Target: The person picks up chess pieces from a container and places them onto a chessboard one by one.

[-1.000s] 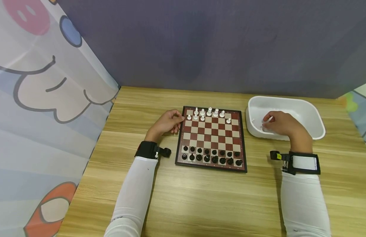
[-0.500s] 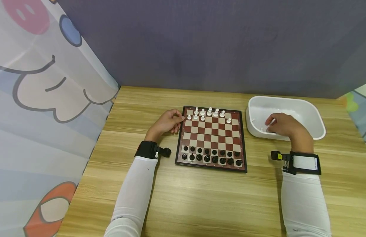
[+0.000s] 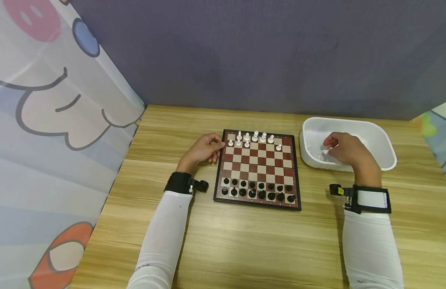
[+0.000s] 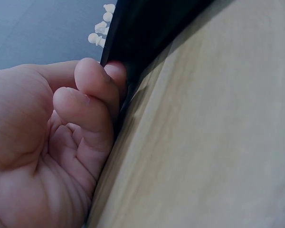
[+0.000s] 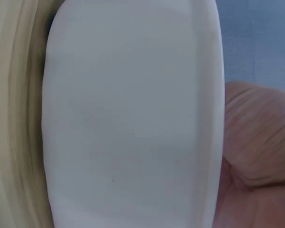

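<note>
A folding magnetic chessboard [image 3: 257, 167] lies on the table, with black pieces [image 3: 261, 194] in two rows on the near side. White chess pieces [image 3: 255, 137] stand along its far side, one white pawn [image 3: 278, 147] apart at the right. My left hand [image 3: 202, 150] holds the board's left edge, thumb and curled fingers at the dark rim [image 4: 128, 42] in the left wrist view. Inside the white plastic tub, my right hand [image 3: 348, 150] pinches a white chess piece [image 3: 325, 152], partly covered by the fingers. The tub's wall hides those fingertips in the right wrist view.
The white tub [image 3: 378, 140] stands right of the board, with small white pieces [image 3: 308, 147] near its left end. A dark grey panel [image 3: 259, 60] rises behind the wooden table [image 3: 252, 245]. A printed curtain [image 3: 64, 160] hangs at the left.
My right hand has shifted slightly within the tub and lifted a little, and a white piece now shows at its fingertips. The left hand and the board have stayed still.
</note>
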### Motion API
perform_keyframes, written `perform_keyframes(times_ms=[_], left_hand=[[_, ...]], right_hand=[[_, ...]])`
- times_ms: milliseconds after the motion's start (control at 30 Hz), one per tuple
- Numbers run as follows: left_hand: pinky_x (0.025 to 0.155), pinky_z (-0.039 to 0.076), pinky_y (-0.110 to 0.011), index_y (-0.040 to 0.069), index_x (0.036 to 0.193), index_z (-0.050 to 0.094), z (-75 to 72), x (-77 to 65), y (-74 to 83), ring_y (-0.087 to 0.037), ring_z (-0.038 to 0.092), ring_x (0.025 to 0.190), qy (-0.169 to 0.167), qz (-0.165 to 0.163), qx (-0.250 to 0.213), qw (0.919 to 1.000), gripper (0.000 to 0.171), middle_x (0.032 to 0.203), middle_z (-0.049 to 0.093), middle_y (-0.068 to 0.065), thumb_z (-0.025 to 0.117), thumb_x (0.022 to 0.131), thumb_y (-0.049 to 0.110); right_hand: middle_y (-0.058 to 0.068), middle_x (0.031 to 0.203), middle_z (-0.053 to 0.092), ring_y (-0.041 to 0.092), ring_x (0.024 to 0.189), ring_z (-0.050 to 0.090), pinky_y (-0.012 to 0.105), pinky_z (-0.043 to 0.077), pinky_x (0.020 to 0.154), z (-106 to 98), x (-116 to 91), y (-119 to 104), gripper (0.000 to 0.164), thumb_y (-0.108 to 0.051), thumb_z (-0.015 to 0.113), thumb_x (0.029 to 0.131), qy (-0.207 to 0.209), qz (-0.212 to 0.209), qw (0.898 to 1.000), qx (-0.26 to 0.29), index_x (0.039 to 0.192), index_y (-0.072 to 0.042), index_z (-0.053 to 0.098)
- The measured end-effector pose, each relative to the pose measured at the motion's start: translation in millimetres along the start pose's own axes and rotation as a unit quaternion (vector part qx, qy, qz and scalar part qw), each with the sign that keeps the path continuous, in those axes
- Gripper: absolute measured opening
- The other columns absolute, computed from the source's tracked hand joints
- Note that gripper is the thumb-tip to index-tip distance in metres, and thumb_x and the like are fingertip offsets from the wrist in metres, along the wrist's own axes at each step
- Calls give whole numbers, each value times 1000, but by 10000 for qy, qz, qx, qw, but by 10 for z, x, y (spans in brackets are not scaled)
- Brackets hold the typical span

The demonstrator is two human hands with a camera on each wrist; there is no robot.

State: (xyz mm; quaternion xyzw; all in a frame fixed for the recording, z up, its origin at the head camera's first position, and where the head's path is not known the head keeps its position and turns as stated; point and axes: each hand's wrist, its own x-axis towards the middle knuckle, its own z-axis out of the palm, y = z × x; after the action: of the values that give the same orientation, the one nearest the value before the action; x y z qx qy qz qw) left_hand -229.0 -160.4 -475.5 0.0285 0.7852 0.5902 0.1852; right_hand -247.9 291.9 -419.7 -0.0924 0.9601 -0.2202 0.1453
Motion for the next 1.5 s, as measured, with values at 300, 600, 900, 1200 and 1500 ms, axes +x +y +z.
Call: perform_keyframes(times_ms=[300, 600, 900, 1200, 1500], left_hand=[[41, 44, -21, 3, 112, 58, 5, 8, 3, -12, 54, 46, -28, 14, -64, 10000, 17, 68, 60, -5, 59, 105, 19], [42, 44, -21, 3, 110, 58, 0, 18, 5, -12, 54, 47, -37, 52, -17, 10000, 17, 68, 60, -5, 60, 104, 19], [42, 45, -21, 3, 111, 57, -9, 36, 3, -12, 55, 48, -72, 24, -62, 10000, 16, 70, 60, -5, 59, 105, 18], [42, 45, -21, 2, 110, 57, -7, 29, 1, -12, 55, 47, -65, 52, -69, 9999, 18, 69, 59, -5, 60, 104, 19], [42, 45, -21, 4, 110, 57, -4, 11, -10, -12, 54, 47, -28, 31, -19, 10000, 17, 69, 59, -4, 60, 104, 19]], right_hand=[[26, 113, 64, 37, 100, 59, 34, 43, 72, -13, -22, -43, 23, -6, 59, 92, 358, -14, 9991, 222, 114, 1, 63], [19, 98, 70, 18, 77, 59, 29, 46, 62, -18, -23, -94, 26, -20, 70, 96, 697, -39, 9968, 398, 110, 1, 67], [3, 73, 69, 18, 67, 54, 31, 40, 56, 6, -45, -160, 40, -42, 66, 99, 1086, -12, 9937, 293, 97, -1, 70], [11, 75, 70, 11, 61, 56, 31, 39, 52, 46, -13, -196, 26, -30, 61, 103, 1558, -173, 9869, 394, 107, -5, 67], [19, 91, 74, -10, 57, 52, 27, 41, 52, 41, -9, -257, 21, -15, 55, 101, 1738, -318, 9832, 457, 113, -5, 68]])
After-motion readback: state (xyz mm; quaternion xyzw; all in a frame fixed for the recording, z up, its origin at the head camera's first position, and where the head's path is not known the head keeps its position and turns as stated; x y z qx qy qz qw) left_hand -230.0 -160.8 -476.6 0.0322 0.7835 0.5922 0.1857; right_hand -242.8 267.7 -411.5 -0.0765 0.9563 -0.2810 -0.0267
